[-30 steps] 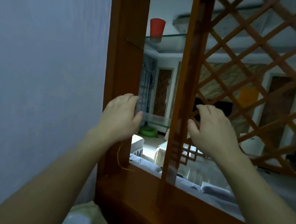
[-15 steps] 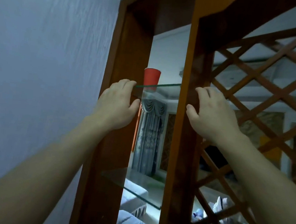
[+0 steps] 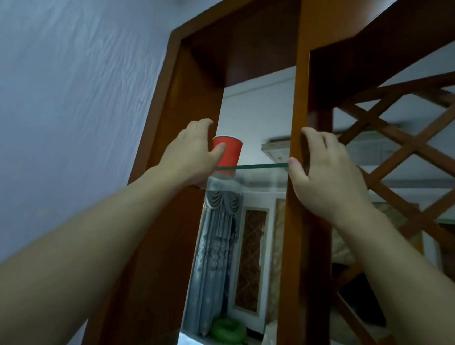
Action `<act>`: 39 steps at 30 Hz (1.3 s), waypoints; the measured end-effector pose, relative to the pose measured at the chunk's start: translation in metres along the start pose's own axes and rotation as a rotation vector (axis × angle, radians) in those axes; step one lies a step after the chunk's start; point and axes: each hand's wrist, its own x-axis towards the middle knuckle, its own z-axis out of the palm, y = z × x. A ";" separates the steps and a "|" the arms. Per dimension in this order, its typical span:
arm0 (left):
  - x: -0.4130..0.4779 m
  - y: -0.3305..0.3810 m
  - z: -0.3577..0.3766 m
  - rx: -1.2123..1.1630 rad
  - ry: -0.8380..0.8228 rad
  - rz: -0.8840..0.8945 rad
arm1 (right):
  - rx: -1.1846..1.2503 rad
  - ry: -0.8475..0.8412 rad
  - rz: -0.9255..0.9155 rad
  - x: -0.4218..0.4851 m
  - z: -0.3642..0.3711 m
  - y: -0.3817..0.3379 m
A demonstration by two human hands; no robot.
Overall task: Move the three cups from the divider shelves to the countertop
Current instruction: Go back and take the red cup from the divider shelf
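A red cup (image 3: 231, 156) stands upright on the top glass shelf (image 3: 261, 166) of the wooden divider, near the shelf's left end. My left hand (image 3: 189, 154) is raised at the cup's left side. Its thumb lies across the cup's front and its fingers curl up by the rim, hiding the cup's left edge. My right hand (image 3: 323, 176) rests spread against the divider's middle post (image 3: 300, 96), level with the shelf, and holds nothing. No other cup is in view.
The divider's left upright (image 3: 183, 98) stands against a pale wall (image 3: 61, 100). A diagonal wooden lattice (image 3: 417, 151) fills the section right of the post. Through the opening I see curtains and a green ring (image 3: 227, 331) on the far room's floor.
The view has tilted upward and both hands have risen from the lower shelf level to the top shelf. My left hand has closed in on the red cup.
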 end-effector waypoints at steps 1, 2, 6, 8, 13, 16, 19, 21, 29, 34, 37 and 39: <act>0.005 -0.002 0.006 -0.027 -0.006 -0.013 | 0.007 0.012 -0.013 0.000 0.004 0.001; 0.010 -0.003 0.012 -0.053 -0.016 -0.030 | 0.014 0.024 -0.026 0.000 0.007 0.002; 0.026 -0.006 0.037 -0.131 -0.054 -0.076 | 0.078 0.069 -0.041 -0.001 0.017 0.005; 0.033 -0.008 0.047 -0.190 -0.077 -0.108 | 0.108 0.083 -0.036 -0.003 0.021 0.007; 0.046 -0.012 0.064 -0.250 -0.135 -0.199 | 0.133 0.109 -0.042 -0.003 0.026 0.010; 0.051 -0.012 0.070 -0.356 -0.192 -0.273 | 0.155 0.116 -0.043 -0.003 0.027 0.011; 0.052 -0.012 0.069 -0.398 -0.183 -0.303 | 0.174 0.125 -0.042 -0.004 0.028 0.011; 0.051 -0.010 0.068 -0.410 -0.152 -0.306 | 0.183 0.123 -0.034 -0.004 0.028 0.010; 0.036 0.000 0.051 -0.451 -0.004 -0.259 | 0.196 0.105 -0.014 -0.004 0.026 0.009; 0.021 0.013 0.024 -0.455 0.077 -0.234 | 0.208 0.081 -0.002 -0.005 0.021 0.006; 0.006 0.022 0.002 -0.442 0.112 -0.224 | 0.175 0.044 0.025 -0.005 0.012 0.000; -0.006 0.030 -0.012 -0.399 0.127 -0.200 | 0.153 0.017 0.052 -0.007 0.005 -0.005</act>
